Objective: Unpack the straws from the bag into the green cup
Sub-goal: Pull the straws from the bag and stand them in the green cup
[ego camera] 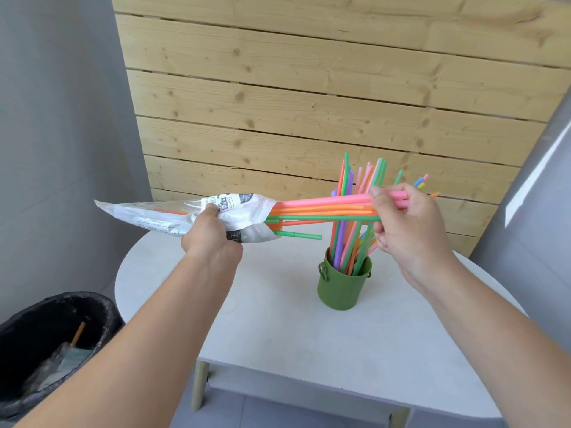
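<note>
My left hand [213, 236] grips a clear and white plastic bag [173, 213], held roughly level above the table's left side. Several pink, orange and green straws [324, 208] stick out of the bag's open right end. My right hand [404, 230] grips the far ends of that bundle, above and just right of the green cup [343, 287]. The cup stands upright on the white table [278, 319] and holds several coloured straws [349, 242] that fan upward. One green straw [298, 234] pokes out of the bag lower down, free of my right hand.
A bin with a black liner [52, 338] stands on the floor at the lower left, with scraps inside. A wooden slat wall [309, 88] rises behind the table. Grey walls flank both sides. The table's front edge runs near the bottom of the view.
</note>
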Demonstrator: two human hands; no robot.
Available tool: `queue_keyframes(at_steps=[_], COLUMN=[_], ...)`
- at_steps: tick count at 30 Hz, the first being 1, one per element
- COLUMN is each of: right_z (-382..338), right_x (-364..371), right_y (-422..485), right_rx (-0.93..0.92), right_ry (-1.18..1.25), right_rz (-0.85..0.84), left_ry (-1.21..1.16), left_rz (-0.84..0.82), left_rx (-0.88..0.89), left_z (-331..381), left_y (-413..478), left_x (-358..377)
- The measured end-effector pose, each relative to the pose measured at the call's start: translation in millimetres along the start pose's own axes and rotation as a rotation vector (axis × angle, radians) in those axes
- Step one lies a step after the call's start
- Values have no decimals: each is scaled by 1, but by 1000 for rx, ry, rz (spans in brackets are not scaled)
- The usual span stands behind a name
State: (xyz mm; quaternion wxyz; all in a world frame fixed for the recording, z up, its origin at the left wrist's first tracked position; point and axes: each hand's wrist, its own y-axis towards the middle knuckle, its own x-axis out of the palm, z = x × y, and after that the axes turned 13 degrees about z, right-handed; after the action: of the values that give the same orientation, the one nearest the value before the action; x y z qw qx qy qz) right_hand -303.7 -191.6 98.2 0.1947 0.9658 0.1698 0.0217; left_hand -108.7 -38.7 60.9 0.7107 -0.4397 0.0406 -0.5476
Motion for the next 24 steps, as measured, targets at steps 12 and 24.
queue_keyframes(at_steps=[12, 24], right_z=[6, 15], right_x=[0, 12], right_y=[-2, -18], right_rx=[99, 307], right_ry=[24, 48], right_rz=[19, -83], left_ry=[-17, 26], left_rz=[-10, 2], left_rx=[-10, 76], left_z=[-7, -5], left_y=[1, -7], left_x=[-1, -1])
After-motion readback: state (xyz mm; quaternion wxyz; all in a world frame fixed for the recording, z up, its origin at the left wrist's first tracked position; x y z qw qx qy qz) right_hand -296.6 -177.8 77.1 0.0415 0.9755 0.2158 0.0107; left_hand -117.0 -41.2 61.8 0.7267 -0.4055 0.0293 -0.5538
